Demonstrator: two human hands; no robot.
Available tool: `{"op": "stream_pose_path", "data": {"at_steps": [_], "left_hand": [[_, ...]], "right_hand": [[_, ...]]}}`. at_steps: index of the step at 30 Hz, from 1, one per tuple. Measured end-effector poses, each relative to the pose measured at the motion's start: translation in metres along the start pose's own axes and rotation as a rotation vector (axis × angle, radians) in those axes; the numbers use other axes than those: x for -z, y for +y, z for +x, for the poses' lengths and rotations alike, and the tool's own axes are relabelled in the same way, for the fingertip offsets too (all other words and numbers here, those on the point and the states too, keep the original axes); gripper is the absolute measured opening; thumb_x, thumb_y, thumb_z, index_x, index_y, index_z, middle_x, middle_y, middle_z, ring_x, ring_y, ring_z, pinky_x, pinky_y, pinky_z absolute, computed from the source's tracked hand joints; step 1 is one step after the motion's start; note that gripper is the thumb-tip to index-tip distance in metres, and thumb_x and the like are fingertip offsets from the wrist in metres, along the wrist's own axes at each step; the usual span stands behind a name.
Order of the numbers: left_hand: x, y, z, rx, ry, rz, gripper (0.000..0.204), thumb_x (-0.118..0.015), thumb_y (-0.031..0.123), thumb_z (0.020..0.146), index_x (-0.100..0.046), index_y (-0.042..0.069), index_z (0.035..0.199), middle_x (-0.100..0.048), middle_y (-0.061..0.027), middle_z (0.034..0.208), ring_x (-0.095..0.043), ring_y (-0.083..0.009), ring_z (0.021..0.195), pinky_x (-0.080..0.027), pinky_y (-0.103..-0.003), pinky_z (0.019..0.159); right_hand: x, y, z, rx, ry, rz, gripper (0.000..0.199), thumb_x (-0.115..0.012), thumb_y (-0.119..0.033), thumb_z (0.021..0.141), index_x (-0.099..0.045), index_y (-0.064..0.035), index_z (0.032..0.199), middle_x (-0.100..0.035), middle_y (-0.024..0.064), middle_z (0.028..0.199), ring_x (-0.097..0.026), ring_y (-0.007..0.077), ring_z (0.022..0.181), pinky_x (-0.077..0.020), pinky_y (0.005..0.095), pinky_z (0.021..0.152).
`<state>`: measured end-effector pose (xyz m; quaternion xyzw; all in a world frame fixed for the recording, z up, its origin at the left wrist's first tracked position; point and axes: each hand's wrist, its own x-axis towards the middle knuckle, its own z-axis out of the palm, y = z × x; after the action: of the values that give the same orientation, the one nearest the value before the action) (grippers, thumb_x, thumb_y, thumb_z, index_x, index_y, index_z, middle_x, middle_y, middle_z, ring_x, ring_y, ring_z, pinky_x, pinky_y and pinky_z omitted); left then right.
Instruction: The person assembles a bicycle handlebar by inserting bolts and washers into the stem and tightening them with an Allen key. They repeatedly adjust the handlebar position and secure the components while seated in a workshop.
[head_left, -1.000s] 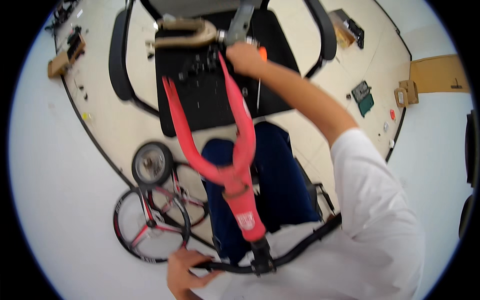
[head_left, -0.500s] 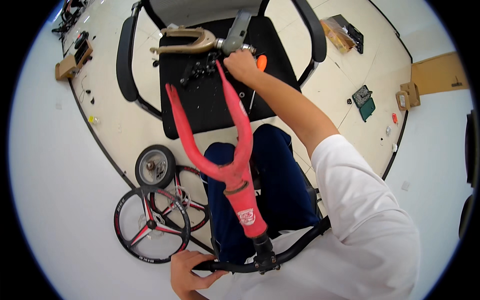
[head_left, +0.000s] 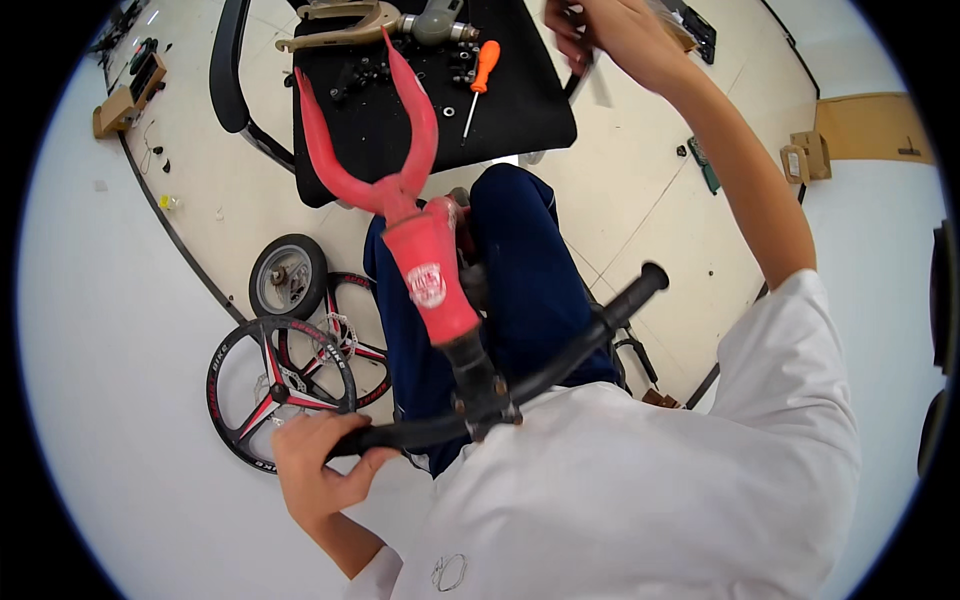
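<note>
My left hand (head_left: 318, 458) is wrapped round the left end of a black handlebar (head_left: 560, 370). The bar is clamped to a red bicycle fork and head tube (head_left: 428, 280) that points away from me, over my legs, its prongs reaching over a black chair seat (head_left: 480, 130). My right hand (head_left: 615, 35) is raised at the top edge, beyond the seat's right side. Its fingers are curled and blurred, and something dark shows at them that I cannot make out. On the seat lie an orange-handled screwdriver (head_left: 483, 75), a tan fork (head_left: 345, 22) and a grey tool (head_left: 435, 22).
Small black parts (head_left: 360, 75) and a metal nut (head_left: 448, 112) are on the seat. Three-spoke wheels (head_left: 280, 393) and a small tyred wheel (head_left: 288, 277) lie on the floor to the left. Cardboard boxes (head_left: 808, 157) stand far right, near a green case (head_left: 704, 165).
My right hand has lifted off the seat beside the grey tool and moved up and right. The view has shifted, and the handlebar's right end has come into sight. My left hand still grips the bar.
</note>
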<state>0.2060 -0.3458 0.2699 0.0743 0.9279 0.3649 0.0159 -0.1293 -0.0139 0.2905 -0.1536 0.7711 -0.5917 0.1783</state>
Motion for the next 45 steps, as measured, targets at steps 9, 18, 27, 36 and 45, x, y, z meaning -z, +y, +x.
{"op": "stream_pose_path", "data": {"at_steps": [9, 18, 27, 36, 45], "left_hand": [[-0.011, 0.028, 0.014, -0.058, 0.043, 0.022, 0.034, -0.089, 0.026, 0.069, -0.07, 0.002, 0.084, -0.064, -0.0102, 0.066, -0.059, -0.0262, 0.054, -0.043, -0.031, 0.052], [-0.014, 0.017, 0.007, -0.087, 0.152, -0.003, 0.032, -0.091, 0.029, 0.068, -0.073, 0.005, 0.08, -0.062, -0.0069, 0.06, -0.056, -0.0222, 0.049, -0.039, -0.031, 0.047], [0.0, 0.012, 0.001, 0.055, 0.068, -0.04, 0.033, -0.091, 0.022, 0.065, -0.074, 0.002, 0.084, -0.07, -0.0119, 0.07, -0.066, -0.0255, 0.06, -0.05, -0.031, 0.059], [-0.006, -0.003, 0.007, -0.036, 0.057, -0.025, 0.036, -0.091, 0.034, 0.063, -0.073, 0.008, 0.08, -0.063, -0.0053, 0.063, -0.059, -0.0267, 0.053, -0.04, -0.034, 0.05], [0.028, 0.018, 0.035, 0.128, -0.128, 0.025, 0.041, -0.093, 0.023, 0.055, -0.075, 0.007, 0.088, -0.071, -0.012, 0.08, -0.067, -0.034, 0.072, -0.051, -0.041, 0.066]], "right_hand": [[-0.059, -0.042, -0.194, 0.214, -0.277, -0.417, 0.01, -0.061, -0.014, 0.1, -0.059, -0.0051, 0.105, -0.059, 0.0091, 0.068, -0.057, 0.0227, 0.055, -0.0416, 0.0342, 0.054], [-0.099, -0.032, -0.198, 0.248, -0.335, -0.623, 0.012, -0.064, -0.009, 0.097, -0.061, -0.0051, 0.108, -0.065, 0.0136, 0.076, -0.064, 0.0313, 0.065, -0.0486, 0.0382, 0.059], [-0.112, -0.026, -0.182, 0.425, -0.299, -0.701, 0.018, -0.069, -0.007, 0.092, -0.063, -0.0066, 0.109, -0.067, 0.0099, 0.078, -0.067, 0.0288, 0.067, -0.051, 0.0369, 0.057], [-0.077, -0.011, -0.095, 0.253, -0.416, -0.42, 0.012, -0.063, -0.012, 0.097, -0.063, -0.0032, 0.105, -0.066, 0.0129, 0.081, -0.067, 0.0318, 0.072, -0.053, 0.0362, 0.067], [-0.008, 0.236, 0.148, -0.196, 0.151, -0.886, 0.032, -0.061, -0.025, 0.092, -0.065, 0.0057, 0.1, -0.069, 0.0311, 0.102, -0.066, 0.0471, 0.099, -0.0549, 0.0509, 0.087]]}}
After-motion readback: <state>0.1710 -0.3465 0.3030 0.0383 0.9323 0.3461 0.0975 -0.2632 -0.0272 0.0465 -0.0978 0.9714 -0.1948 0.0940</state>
